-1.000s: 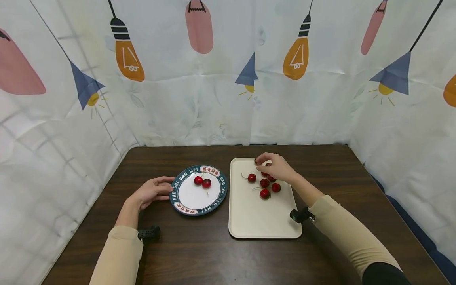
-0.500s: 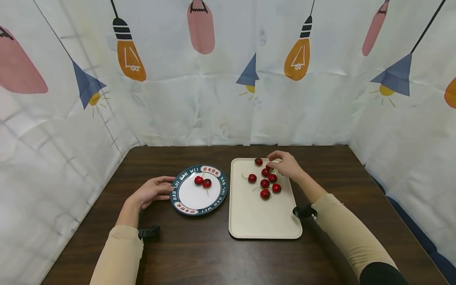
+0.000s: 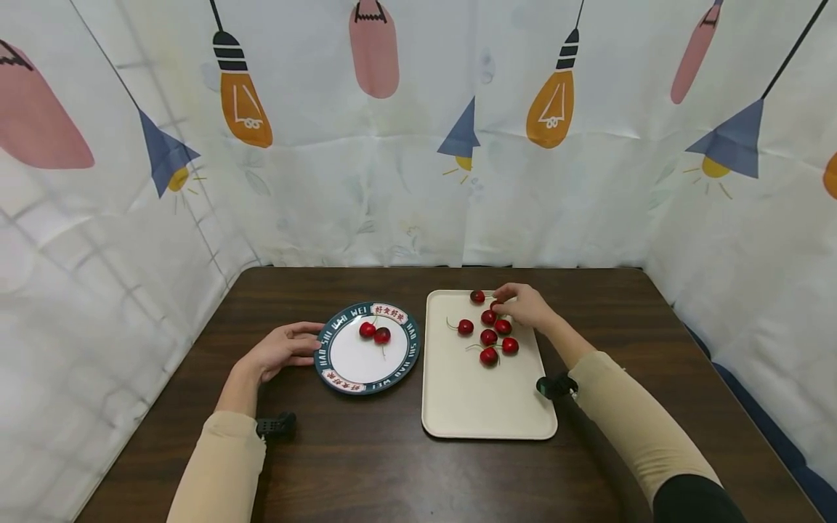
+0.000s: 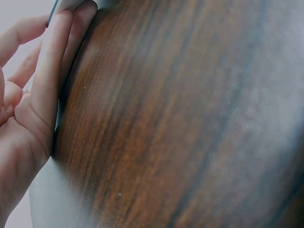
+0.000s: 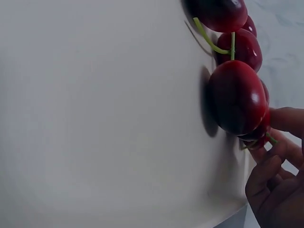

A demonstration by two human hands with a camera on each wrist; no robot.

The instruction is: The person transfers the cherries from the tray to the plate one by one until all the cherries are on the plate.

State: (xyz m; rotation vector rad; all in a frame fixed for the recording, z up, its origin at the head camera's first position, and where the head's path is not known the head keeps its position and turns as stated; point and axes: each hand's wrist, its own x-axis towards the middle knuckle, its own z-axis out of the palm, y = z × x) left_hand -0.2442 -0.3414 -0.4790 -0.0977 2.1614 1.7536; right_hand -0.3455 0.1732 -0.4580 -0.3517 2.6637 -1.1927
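Note:
A round plate (image 3: 366,365) with a dark green lettered rim lies left of centre and holds two red cherries. At its left rim rests my left hand (image 3: 285,350), fingers fairly straight against the edge; the left wrist view shows those fingers (image 4: 45,71) low beside the table top. A cream rectangular tray (image 3: 484,407) to the right carries several dark red cherries (image 3: 488,356), some with green stems. Over its back right corner, my right hand (image 3: 526,306) pinches a cherry (image 3: 497,306) between thumb and fingers, partly hidden by other cherries in the right wrist view.
The dark wooden table (image 3: 366,465) ends at a back edge before a white curtain (image 3: 327,196) printed with lamps and bulbs. A narrow strip of table separates plate and tray. Each wrist wears a black strap device.
My right hand has moved slightly right from the back cherry, uncovering it, and its fingertips have come together on another cherry. The left hand stays at the plate.

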